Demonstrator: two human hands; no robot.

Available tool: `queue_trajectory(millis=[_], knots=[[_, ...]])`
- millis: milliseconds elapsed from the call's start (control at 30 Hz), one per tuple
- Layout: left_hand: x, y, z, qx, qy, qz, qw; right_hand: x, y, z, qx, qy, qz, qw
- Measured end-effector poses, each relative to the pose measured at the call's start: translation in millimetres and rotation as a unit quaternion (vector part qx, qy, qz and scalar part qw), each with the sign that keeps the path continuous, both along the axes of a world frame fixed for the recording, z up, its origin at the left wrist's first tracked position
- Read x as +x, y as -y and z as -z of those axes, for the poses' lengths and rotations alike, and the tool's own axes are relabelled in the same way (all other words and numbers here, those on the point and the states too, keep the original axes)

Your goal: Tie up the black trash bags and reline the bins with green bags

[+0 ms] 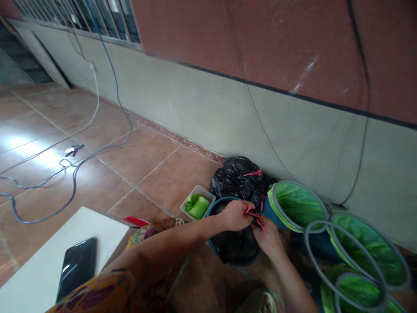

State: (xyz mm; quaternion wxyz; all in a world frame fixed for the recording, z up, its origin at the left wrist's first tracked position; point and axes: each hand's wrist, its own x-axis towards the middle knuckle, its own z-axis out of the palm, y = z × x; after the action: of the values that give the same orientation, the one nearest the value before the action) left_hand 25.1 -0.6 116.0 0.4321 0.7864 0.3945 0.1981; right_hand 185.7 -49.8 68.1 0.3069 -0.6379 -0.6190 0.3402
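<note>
Both my hands are closed at the gathered neck of a black plastic bag (236, 245), which sits in a blue bucket (213, 248) in front of me. A pink tie (256, 216) runs between the hands at the bag's neck. My left hand (236, 214) pinches the tie from the left, with its fingers curled. From the right, my right hand (267, 237) grips the same spot, its fingertips partly hidden. Just left of the bucket stands a clear plastic box (210, 196) holding a green roll (199, 208) that looks like plastic bags.
Black bags (239, 171) with pink ties lie against the wall behind the bucket. Several bins with green liners (296, 204) stand at the right, with a loose grey ring (309, 254) over them. A phone (78, 265) rests on a white surface (42, 265); cables (74, 187) cross the floor.
</note>
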Motion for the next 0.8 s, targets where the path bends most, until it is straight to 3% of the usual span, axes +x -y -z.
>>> queue_trajectory(millis=[100, 200, 367, 467, 633, 733, 800], knots=[[-5, -7, -17.3, 0.022, 0.118, -0.022, 0.992, 2, -15, -14.6, 0.031, -0.069, 0.034, 0.997], [-15, -15, -38.1, 0.073, 0.178, -0.077, 0.978, -10, -42, -39.1, 0.08, -0.127, 0.052, 0.987], [-46, -32, -65.7, 0.15, 0.192, -0.237, 0.94, -58, -110, -85.1, 0.132, -0.158, 0.054, 0.977], [-64, -42, -68.8, 0.14, 0.153, -0.309, 0.928, -85, -154, -94.5, 0.164, -0.18, 0.055, 0.968], [-76, -51, -57.9, 0.017, 0.02, -0.331, 0.943, -107, -219, -70.3, 0.222, -0.187, 0.032, 0.956], [-77, -53, -49.5, -0.027, -0.035, -0.301, 0.953, -107, -247, -35.9, 0.205, -0.143, 0.077, 0.965], [-78, -52, -43.7, -0.035, -0.054, -0.28, 0.958, -104, -257, -5.6, 0.155, -0.107, 0.116, 0.975]])
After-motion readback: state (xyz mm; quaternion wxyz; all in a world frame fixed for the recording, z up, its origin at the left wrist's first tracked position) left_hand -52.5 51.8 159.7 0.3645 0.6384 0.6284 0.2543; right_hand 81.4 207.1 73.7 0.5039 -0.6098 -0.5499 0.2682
